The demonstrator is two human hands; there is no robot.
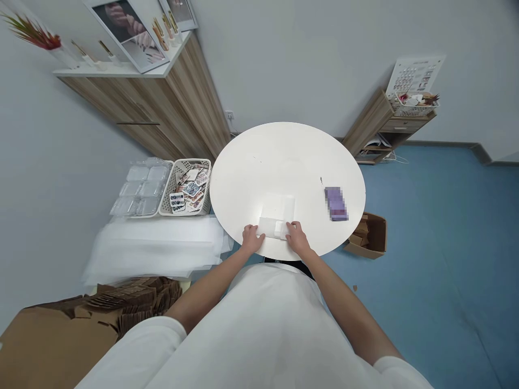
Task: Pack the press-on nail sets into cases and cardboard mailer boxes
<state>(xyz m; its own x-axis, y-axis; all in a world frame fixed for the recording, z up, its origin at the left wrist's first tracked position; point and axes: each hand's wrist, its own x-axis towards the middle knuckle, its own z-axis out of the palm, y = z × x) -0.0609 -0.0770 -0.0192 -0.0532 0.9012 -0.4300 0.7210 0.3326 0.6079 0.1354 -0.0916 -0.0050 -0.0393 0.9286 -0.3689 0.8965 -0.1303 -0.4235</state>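
A round white table (284,156) stands in front of me. Near its front edge lies a small white flat packet (272,226), with a pale square sheet (279,205) just behind it. My left hand (252,238) grips the packet's left end with curled fingers. My right hand (297,236) pinches its right end. A purple blurred object (335,203) lies on the table to the right, apart from both hands.
To the left, a white basket (186,186) holds several printed cards, next to clear plastic trays (140,189). Flattened brown cardboard (121,302) is stacked at lower left. An open cardboard box (371,235) sits on the blue floor at right. Wooden cabinets line the wall.
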